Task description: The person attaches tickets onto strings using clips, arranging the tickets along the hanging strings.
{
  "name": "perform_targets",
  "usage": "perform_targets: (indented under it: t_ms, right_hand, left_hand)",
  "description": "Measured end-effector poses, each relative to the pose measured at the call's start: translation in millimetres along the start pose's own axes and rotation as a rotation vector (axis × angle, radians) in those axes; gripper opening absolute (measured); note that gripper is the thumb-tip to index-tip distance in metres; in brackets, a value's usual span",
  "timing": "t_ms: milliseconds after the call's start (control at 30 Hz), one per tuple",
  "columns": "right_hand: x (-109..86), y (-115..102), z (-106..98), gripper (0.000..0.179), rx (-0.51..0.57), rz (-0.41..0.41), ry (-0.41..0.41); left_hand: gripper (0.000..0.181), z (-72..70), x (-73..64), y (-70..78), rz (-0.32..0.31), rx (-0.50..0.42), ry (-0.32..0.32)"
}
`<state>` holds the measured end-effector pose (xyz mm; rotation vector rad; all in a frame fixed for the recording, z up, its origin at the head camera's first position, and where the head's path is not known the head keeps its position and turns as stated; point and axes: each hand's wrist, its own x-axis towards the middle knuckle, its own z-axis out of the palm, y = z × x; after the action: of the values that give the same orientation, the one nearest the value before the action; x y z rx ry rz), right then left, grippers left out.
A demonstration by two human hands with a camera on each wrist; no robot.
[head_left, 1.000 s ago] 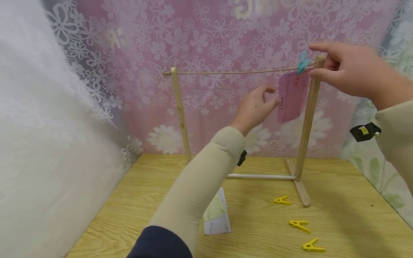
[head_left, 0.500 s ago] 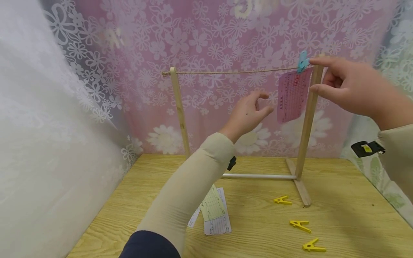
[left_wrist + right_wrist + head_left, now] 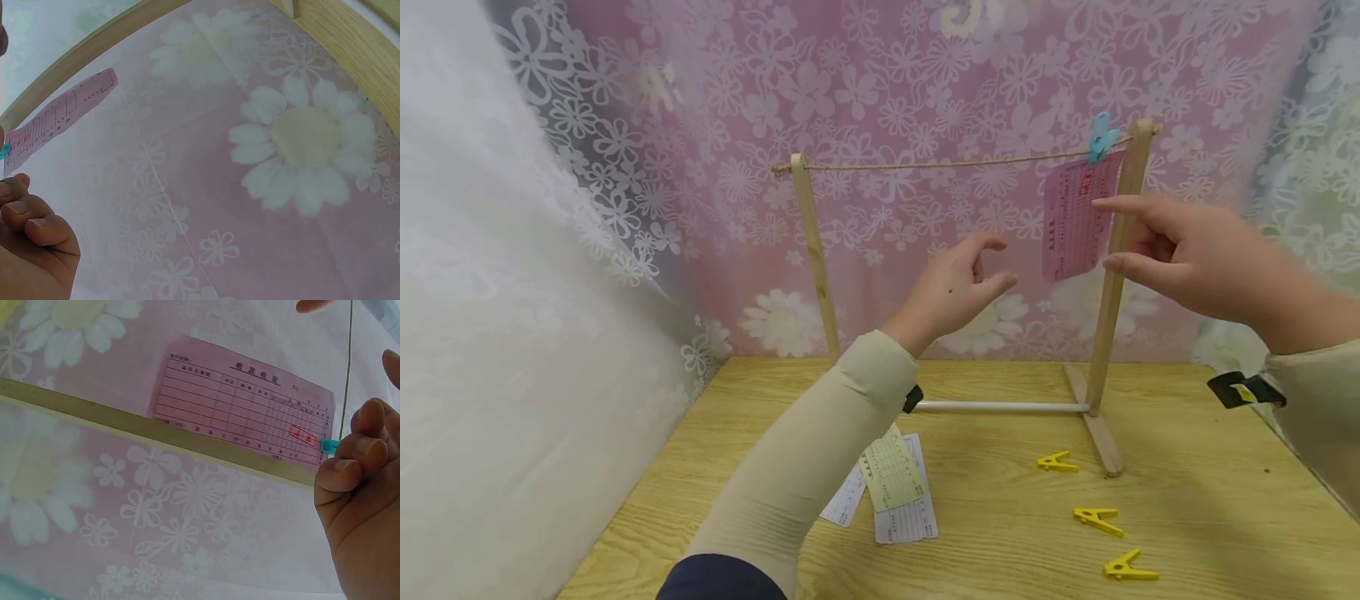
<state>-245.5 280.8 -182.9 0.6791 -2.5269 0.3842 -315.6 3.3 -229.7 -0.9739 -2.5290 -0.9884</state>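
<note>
A pink receipt slip point(image 3: 1075, 225) hangs from a string point(image 3: 940, 165), held by a turquoise clothespin point(image 3: 1102, 140) close to the right post. My right hand point(image 3: 1202, 258) is in front of that post, below the clothespin, with nothing between thumb and forefinger. Left of the slip, my left hand point(image 3: 951, 287) hovers in the air, thumb and fingers apart and holding nothing. The right wrist view shows the printed face of the slip, with a red stamp near the clothespin. On the table lie a yellow slip point(image 3: 891, 468) and white slips point(image 3: 906, 525), partly behind my left sleeve.
Three yellow clothespins point(image 3: 1126, 567) lie on the wooden table point(image 3: 1000, 533) at the right front. The stand has a left post point(image 3: 814, 250), a right post point(image 3: 1108, 333) and a white bar point(image 3: 1000, 407) low between them. A floral curtain hangs behind.
Both hands have moved down, the left one also leftward, away from the slip. My right hand has left the area beside the clothespin. More of the table slips shows; the pink slip stays hanging.
</note>
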Motion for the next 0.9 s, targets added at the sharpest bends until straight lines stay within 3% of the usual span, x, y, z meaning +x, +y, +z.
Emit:
perform_targets:
  t_ms: [400,700,900]
  right_hand:
    - [-25.6,14,34,0.055,0.118,0.033,-0.031]
    - [-47.7,26,68,0.052,0.212,0.05,-0.067]
    - [-60.3,33,89,0.048,0.245,0.029,-0.107]
  left_hand:
    - [0.047,-1.4,-28.3,-28.4,0.014,-0.002,0.006]
    - [0.047,-0.9,-66.2,-56.3,-0.047,-0.031,-0.035]
    - [0.045,4.1,-88.5,-78.3,-0.076,-0.004,-0.049]
